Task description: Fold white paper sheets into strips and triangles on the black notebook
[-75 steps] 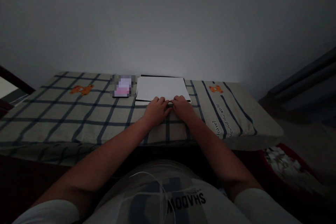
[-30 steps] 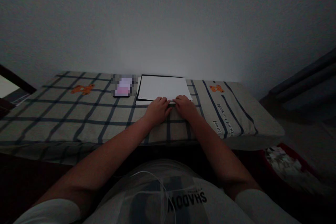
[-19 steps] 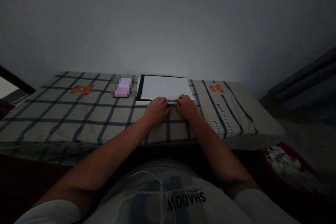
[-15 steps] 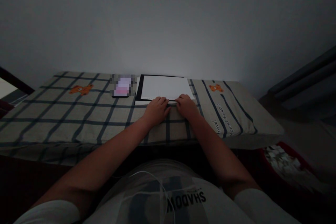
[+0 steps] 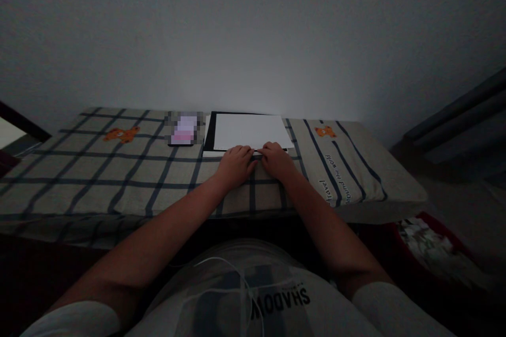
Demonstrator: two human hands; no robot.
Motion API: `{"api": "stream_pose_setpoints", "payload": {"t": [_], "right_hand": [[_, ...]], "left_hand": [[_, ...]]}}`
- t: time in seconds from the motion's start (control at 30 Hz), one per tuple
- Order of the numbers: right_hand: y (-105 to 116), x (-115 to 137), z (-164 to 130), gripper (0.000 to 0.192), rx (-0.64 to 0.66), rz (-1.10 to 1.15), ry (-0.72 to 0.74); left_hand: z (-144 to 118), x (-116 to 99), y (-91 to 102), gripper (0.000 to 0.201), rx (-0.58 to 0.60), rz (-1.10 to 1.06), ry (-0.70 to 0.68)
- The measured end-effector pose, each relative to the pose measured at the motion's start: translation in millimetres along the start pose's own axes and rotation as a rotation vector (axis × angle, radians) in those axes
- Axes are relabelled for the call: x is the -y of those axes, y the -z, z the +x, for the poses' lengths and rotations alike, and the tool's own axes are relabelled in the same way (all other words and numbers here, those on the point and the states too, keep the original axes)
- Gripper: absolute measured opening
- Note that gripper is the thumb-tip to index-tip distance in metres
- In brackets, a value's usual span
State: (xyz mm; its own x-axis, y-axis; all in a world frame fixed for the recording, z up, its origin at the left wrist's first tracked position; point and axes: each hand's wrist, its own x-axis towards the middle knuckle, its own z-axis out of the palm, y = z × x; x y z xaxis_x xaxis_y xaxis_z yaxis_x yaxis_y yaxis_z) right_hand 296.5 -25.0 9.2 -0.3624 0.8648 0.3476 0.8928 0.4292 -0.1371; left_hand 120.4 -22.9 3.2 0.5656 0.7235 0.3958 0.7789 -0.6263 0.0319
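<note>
White paper sheet [image 5: 251,131] | flat, long axis left-right | left hand [image 5: 235,166], right hand [image 5: 278,160] fingers curled, pressing near edge

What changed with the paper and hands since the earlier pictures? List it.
The white sheet slid slightly right, baring a dark strip of the black board at its left. Left hand and right hand stayed on its near edge; the phone stayed put.
</note>
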Motion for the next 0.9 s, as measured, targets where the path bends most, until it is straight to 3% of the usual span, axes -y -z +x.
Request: {"api": "stream_pose_setpoints", "payload": {"t": [0.33,0.9], "right_hand": [[-4,-4,-1,0.037,-0.011,-0.018,0.058],[-2,-3,0,0.039,0.054,-0.075,0.029]], "left_hand": [[2,1,2.5,0.036,0.029,0.011,0.017],[2,10,4.5,0.037,0.022,-0.027,-0.087]]}}
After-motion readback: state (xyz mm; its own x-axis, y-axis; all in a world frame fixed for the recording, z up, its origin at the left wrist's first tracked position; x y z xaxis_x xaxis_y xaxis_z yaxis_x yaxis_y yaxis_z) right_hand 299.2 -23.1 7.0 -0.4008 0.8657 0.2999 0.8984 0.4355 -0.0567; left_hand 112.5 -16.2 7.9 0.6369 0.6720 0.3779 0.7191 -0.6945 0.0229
